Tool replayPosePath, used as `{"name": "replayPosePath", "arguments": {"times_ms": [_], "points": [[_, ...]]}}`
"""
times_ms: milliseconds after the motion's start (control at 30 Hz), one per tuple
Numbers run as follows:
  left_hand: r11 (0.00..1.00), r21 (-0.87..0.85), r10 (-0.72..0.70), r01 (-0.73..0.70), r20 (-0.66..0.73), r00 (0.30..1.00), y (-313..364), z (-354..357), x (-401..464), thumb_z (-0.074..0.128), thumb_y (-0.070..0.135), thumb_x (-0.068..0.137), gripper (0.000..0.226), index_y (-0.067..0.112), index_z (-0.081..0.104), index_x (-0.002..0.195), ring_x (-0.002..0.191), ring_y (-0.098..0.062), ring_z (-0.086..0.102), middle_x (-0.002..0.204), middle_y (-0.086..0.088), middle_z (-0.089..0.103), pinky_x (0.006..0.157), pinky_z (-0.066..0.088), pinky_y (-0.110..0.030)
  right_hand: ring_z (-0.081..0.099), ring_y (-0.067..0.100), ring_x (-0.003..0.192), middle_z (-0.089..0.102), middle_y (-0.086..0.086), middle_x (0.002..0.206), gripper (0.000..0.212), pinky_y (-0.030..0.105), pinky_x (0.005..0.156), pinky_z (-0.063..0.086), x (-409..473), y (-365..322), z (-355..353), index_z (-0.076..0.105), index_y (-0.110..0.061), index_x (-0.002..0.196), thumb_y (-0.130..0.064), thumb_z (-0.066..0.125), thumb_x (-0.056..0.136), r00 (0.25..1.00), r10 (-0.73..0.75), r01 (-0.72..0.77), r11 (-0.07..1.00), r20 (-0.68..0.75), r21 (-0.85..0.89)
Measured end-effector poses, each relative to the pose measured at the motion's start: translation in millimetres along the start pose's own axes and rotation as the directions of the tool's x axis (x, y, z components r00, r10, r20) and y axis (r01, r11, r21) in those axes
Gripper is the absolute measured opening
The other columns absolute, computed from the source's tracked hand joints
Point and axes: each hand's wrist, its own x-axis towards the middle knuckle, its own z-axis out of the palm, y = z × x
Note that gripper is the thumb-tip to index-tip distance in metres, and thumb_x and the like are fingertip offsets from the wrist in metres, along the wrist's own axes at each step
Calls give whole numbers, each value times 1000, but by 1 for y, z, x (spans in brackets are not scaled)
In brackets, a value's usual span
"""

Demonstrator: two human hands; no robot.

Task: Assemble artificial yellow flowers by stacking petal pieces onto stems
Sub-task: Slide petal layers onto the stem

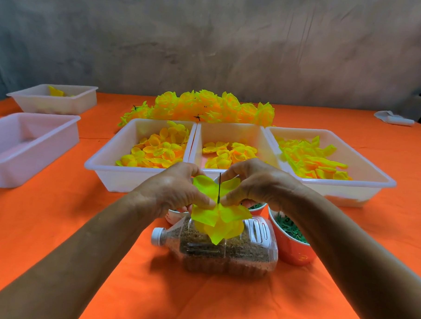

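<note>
Head view
Petal piece [222, 214]: translucent yellow-green, several lobes, threaded on thin dark stem [219, 186], above lying bottle [227, 250].
Left hand [176, 190]: fingers pinched petal's left side.
Right hand [256, 183]: fingers pinched right side.

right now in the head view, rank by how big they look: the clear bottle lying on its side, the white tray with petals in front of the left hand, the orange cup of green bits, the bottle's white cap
1. White plastic tray of yellow petals, though it sits farther back.
2. Clear plastic bottle filled with brown grains, nearer the camera, so its size is flattered.
3. Orange cup of green pieces, partly hidden by the right arm.
4. White bottle cap.
</note>
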Motion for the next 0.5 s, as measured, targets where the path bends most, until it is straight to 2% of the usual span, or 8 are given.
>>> {"name": "replayPosePath", "arguments": {"times_ms": [100, 167, 233, 300, 400, 467, 500], "points": [[1000, 5, -18, 18, 14, 1000, -1, 0, -1, 77, 2, 72, 34, 12, 58, 99, 36, -5, 44, 64, -5, 57, 36, 35, -16, 55, 11, 58, 61, 6, 82, 42, 19, 51, 48, 0, 2, 1, 66, -15, 108, -3, 79, 70, 1000, 11, -12, 1000, 10, 25], [1000, 9, -24, 24, -18, 1000, -4, -1, -3, 80, 5, 70, 43, 9, 56, 106, 44, -10, 50, 73, -9, 61, 41, 39, -20, 54, 8, 54, 61, 5, 78, 41, 16, 46, 44, -1, 2, 0, 66, -16, 107, -4, 79, 70, 1000, 22, -22, 999, 6, 36], [997, 64, 45, -39, -97, 994, -8, -2, -5, 85, 10, 64, 57, 10, 55, 112, 66, -21, 60, 90, -14, 63, 57, 51, -31, 55, 7, 56, 63, 5, 82, 40, 16, 46, 42, -2, 3, 0, 66, -17, 106, -6, 80, 70, 999, 32, -32, 999, -4, 40], [966, 200, 200, -163, -179, 963, -10, -1, -10, 88, 16, 59, 63, 18, 55, 112, 80, -20, 57, 95, -6, 59, 74, 52, -38, 55, 7, 58, 64, 3, 81, 39, 16, 48, 42, -2, 4, 0, 65, -19, 103, -7, 80, 70, 999, 38, -37, 998, -9, 52], [886, 304, 414, -350, -180, 892, -9, 3, -17, 87, 17, 60, 46, 30, 62, 97, 92, -9, 53, 102, 5, 55, 81, 46, -27, 56, 7, 60, 64, 2, 78, 37, 13, 46, 42, -5, 6, 0, 64, -20, 102, -6, 79, 71, 999, 47, -47, 995, 1, 91], [861, 289, 473, -418, -154, 868, -9, 6, -18, 86, 17, 62, 29, 27, 70, 85, 104, -7, 53, 105, 7, 57, 90, 40, -22, 56, 8, 60, 63, 2, 75, 34, 10, 43, 41, -5, 6, 0, 63, -20, 98, -5, 79, 71, 999, 53, -54, 992, 6, 118], [860, 272, 481, -431, -150, 864, -9, 8, -18, 85, 18, 63, 22, 24, 72, 80, 104, -5, 53, 102, 9, 58, 91, 38, -18, 56, 7, 59, 63, 1, 75, 32, 9, 41, 41, -6, 6, -1, 63, -21, 95, -6, 79, 71, 998, 56, -56, 990, 9, 130]]}}
